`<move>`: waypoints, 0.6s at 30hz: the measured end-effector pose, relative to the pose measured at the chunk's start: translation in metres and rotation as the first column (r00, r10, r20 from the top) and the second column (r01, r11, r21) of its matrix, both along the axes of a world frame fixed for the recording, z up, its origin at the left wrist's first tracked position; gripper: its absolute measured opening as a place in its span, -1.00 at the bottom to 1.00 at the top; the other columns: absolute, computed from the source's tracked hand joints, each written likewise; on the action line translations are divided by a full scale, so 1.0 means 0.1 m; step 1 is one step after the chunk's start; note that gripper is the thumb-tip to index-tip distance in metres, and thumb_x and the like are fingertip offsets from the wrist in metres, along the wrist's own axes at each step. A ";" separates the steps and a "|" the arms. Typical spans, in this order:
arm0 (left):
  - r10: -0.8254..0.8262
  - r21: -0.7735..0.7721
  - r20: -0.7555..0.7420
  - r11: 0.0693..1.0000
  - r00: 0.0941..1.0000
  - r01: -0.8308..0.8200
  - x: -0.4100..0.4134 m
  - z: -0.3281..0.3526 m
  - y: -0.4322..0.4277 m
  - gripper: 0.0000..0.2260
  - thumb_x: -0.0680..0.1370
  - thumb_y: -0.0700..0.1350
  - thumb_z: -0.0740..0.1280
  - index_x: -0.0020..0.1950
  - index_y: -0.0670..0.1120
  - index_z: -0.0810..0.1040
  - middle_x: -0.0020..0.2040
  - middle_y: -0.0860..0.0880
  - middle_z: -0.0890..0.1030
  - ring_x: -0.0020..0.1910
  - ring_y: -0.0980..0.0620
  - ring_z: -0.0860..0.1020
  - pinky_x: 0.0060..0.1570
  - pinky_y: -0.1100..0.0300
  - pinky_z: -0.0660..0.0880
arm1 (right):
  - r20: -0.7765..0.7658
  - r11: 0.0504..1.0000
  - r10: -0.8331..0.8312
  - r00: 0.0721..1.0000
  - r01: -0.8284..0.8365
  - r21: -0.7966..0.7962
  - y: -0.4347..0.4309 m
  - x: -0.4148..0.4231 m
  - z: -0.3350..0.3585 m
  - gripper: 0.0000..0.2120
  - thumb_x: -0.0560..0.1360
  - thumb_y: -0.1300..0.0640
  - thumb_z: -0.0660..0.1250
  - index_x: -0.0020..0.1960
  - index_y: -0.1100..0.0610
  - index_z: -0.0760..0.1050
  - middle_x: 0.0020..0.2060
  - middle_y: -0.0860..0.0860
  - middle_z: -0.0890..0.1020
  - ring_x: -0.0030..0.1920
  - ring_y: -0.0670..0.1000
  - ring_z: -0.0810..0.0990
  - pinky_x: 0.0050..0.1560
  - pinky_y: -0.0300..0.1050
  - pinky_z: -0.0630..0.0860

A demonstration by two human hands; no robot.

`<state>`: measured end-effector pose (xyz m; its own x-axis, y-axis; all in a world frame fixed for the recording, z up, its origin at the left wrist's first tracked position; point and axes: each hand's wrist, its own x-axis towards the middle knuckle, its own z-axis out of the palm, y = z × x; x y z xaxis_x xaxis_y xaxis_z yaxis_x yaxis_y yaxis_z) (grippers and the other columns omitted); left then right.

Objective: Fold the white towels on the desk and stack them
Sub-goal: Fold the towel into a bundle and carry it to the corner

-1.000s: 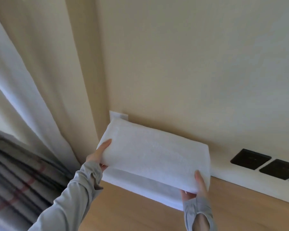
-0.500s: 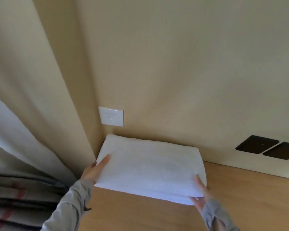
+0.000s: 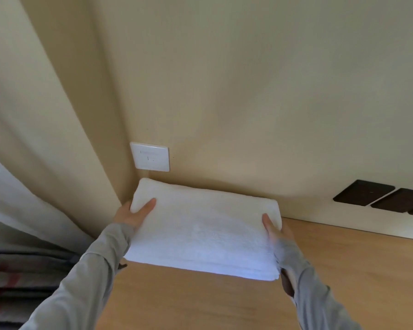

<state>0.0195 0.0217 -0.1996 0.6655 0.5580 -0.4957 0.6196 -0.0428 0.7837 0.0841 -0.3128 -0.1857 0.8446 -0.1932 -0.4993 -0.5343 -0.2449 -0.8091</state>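
A folded white towel bundle, with several layers showing along its near edge, lies low over the back left corner of the wooden desk, close to the wall. My left hand grips its left end, thumb on top and fingers hidden beneath. My right hand grips the right end the same way, thumb laid on the top surface. Whether the bundle fully rests on the desk I cannot tell.
A white wall socket sits just above the towel's far left corner. Dark panels are set low in the wall at the right. A pale curtain hangs at the left, with striped fabric below it.
Both hands have lowered the towel bundle from the air down to the desk corner by the wall. The white socket, earlier hidden behind it, is now uncovered.
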 end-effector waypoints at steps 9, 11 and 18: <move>-0.106 0.635 -0.082 0.761 0.991 0.134 -0.10 0.17 -0.29 -0.46 0.58 0.20 0.06 0.44 -0.10 0.25 0.31 -0.21 0.42 0.22 -0.25 0.42 0.13 -0.10 0.40 | 0.194 0.770 0.108 0.975 0.042 -0.637 0.09 -0.08 0.02 -0.40 0.52 -0.16 0.18 0.36 0.27 0.30 0.28 0.26 0.43 0.27 0.25 0.40 0.24 0.11 0.35; -0.320 0.831 -0.047 0.513 0.946 0.215 -0.14 0.26 -0.62 -0.45 0.59 0.12 -0.09 0.49 -0.14 0.21 0.43 -0.23 0.32 0.37 -0.23 0.34 0.25 -0.10 0.34 | 0.442 0.612 0.374 0.815 0.142 -0.778 0.28 -0.18 0.10 -0.44 0.51 -0.07 0.07 0.33 0.29 0.39 0.27 0.27 0.47 0.25 0.27 0.47 0.21 0.18 0.38; -0.521 0.805 -0.354 0.254 0.777 0.536 -0.13 0.03 -0.85 -0.33 0.40 0.29 -0.47 0.49 0.09 -0.33 0.52 0.06 -0.32 0.52 0.02 -0.24 0.47 -0.01 -0.25 | -0.009 0.280 0.756 0.655 -0.336 -0.899 0.49 -0.17 -0.11 -0.45 0.60 -0.17 -0.16 0.53 -0.02 -0.12 0.53 -0.08 -0.08 0.52 -0.06 -0.14 0.48 0.01 -0.22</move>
